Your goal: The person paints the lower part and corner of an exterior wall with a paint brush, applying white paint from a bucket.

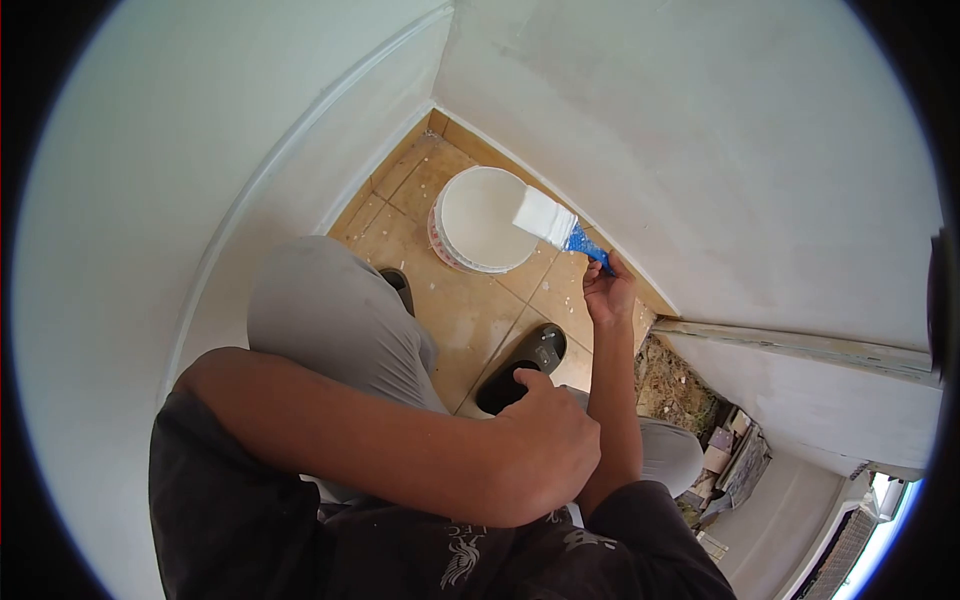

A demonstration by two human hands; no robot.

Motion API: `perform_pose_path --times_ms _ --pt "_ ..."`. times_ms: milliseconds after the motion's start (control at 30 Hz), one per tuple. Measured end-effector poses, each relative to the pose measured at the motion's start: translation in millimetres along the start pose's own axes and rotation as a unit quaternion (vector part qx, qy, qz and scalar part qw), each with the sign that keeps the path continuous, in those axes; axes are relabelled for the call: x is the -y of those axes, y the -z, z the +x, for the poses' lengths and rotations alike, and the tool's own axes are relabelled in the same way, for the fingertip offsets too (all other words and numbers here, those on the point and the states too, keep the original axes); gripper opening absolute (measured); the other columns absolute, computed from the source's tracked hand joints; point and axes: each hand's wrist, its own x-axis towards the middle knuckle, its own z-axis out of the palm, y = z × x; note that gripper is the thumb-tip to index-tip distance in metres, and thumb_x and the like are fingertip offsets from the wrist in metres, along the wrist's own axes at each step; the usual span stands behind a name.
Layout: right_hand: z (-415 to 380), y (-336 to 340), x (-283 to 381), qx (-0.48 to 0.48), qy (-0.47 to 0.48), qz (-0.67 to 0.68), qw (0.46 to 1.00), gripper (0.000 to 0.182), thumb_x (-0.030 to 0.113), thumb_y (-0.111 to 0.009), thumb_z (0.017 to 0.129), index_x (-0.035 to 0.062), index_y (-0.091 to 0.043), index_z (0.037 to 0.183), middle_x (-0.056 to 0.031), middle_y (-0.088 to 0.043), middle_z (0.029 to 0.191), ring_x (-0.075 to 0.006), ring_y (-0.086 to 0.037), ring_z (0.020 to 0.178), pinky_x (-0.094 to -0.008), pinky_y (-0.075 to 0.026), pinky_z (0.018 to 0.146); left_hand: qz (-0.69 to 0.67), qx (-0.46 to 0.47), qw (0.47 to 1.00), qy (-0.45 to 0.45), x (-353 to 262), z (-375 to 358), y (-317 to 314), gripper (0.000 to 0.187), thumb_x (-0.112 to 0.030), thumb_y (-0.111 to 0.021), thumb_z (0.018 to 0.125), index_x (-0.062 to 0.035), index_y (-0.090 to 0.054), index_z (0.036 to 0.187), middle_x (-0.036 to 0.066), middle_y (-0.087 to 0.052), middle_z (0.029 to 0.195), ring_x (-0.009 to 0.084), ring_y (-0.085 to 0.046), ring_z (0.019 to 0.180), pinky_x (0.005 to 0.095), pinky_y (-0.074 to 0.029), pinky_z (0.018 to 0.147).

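My right hand (611, 290) grips a paintbrush by its blue handle (590, 246). The wide brush head (545, 215) is coated in white paint and reaches over the right rim of a white bucket (441, 240). Inside the bucket is a pale, whitish surface that looks like paint. My left hand (550, 437) is curled closed in front of my body, close to my right forearm. No object shows in it, though most of its fingers are hidden under the back of the hand.
Two white walls (700, 150) meet in a corner behind the bucket, with tan skirting tiles along the bottom. White spots mark the tan tiled floor (455, 320). My dark slippers (540, 348) are near the bucket. Right of me lie a door sill, bare soil and stacked bricks (717, 450).
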Motion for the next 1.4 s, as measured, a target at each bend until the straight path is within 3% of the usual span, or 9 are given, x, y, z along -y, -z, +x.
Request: perform_pose_path --times_ms 167,500,600,800,933,1033,1167,1267,1400 --pt "15 60 -13 -0.056 -0.009 -0.066 0.996 0.011 0.013 -0.06 0.096 0.0028 -0.059 0.094 -0.008 -0.064 0.081 -0.0162 -0.062 0.065 -0.0259 -0.053 0.056 -0.006 0.001 1.0 -0.005 1 1 0 0.017 -0.02 -0.064 0.076 -0.0041 -0.069 0.072 0.009 -0.062 0.068 0.0227 -0.058 0.068 0.0393 -0.043 0.057" --pt "8 74 16 -0.08 0.039 -0.17 0.981 0.012 0.016 -0.063 0.094 0.005 -0.062 0.09 -0.0056 -0.064 0.077 -0.0138 -0.06 0.062 -0.0234 -0.051 0.053 -0.033 0.035 0.999 0.011 4 5 6 0.017 -0.021 -0.065 0.079 -0.0055 -0.066 0.072 0.009 -0.062 0.07 0.0235 -0.059 0.073 0.0385 -0.042 0.06" --pt "9 86 21 -0.078 0.003 -0.156 0.985 0.012 0.016 -0.063 0.093 0.0046 -0.061 0.091 -0.006 -0.063 0.077 -0.0139 -0.059 0.061 -0.0227 -0.051 0.052 -0.032 0.041 0.999 0.004 5 6 4 0.016 -0.021 -0.066 0.078 -0.0063 -0.066 0.073 0.009 -0.061 0.071 0.024 -0.059 0.073 0.0383 -0.042 0.06" --pt "13 73 11 -0.031 -0.051 0.044 0.997 0.014 0.016 -0.06 0.094 0.0026 -0.057 0.093 -0.009 -0.062 0.08 -0.0141 -0.06 0.061 -0.0225 -0.053 0.053 -0.053 0.07 0.996 0.006 5 9 6 0.024 -0.027 -0.061 0.089 -0.0047 -0.066 0.082 0.01 -0.063 0.075 0.0274 -0.062 0.079 0.0421 -0.045 0.065" --pt "10 31 -4 0.053 -0.028 0.155 0.986 0.015 0.01 -0.061 0.093 -0.0039 -0.056 0.097 -0.0152 -0.065 0.092 -0.019 -0.067 0.074 -0.0273 -0.062 0.067 -0.041 0.116 0.992 0.01 4 12 6 0.033 -0.033 -0.053 0.097 -0.0032 -0.065 0.089 0.012 -0.064 0.082 0.0295 -0.063 0.086 0.0444 -0.047 0.071" --pt "3 1 -11 0.105 -0.006 0.155 0.982 0.012 0.002 -0.062 0.091 -0.0036 -0.056 0.099 -0.0168 -0.066 0.1 -0.0219 -0.069 0.088 -0.0306 -0.061 0.085 -0.059 0.146 0.987 0.035 3 18 12 0.036 -0.035 -0.05 0.1 -0.0025 -0.064 0.092 0.014 -0.064 0.085 0.0307 -0.063 0.089 0.045 -0.048 0.074" --pt "-14 -30 -9 0.12 0.103 0.05 0.986 0.012 -0.006 -0.057 0.092 -0.0013 -0.055 0.102 -0.0165 -0.066 0.104 -0.0226 -0.067 0.098 -0.0314 -0.054 0.098 -0.047 0.137 0.989 0.03 0 20 15 0.034 -0.032 -0.051 0.099 -0.001 -0.064 0.094 0.016 -0.064 0.085 0.033 -0.064 0.087 0.0467 -0.049 0.075" --pt "-15 -17 -1 0.135 0.2 0.045 0.969 0.013 -0.008 -0.057 0.091 0.001 -0.054 0.099 -0.0151 -0.067 0.101 -0.0215 -0.067 0.098 -0.0317 -0.056 0.094 -0.031 0.145 0.989 0.027 2 22 12 0.033 -0.031 -0.051 0.099 -0.0012 -0.063 0.095 0.016 -0.065 0.086 0.0341 -0.064 0.087 0.0475 -0.05 0.076" --pt "0 49 26 0.058 0.321 0.02 0.945 0.012 -0.006 -0.06 0.09 0.0014 -0.053 0.097 -0.0153 -0.067 0.102 -0.0208 -0.068 0.095 -0.033 -0.057 0.09 -0.019 0.178 0.983 0.037 0 32 13 0.033 -0.033 -0.051 0.099 -0.0021 -0.062 0.092 0.016 -0.065 0.086 0.0349 -0.064 0.087 0.0475 -0.05 0.077"
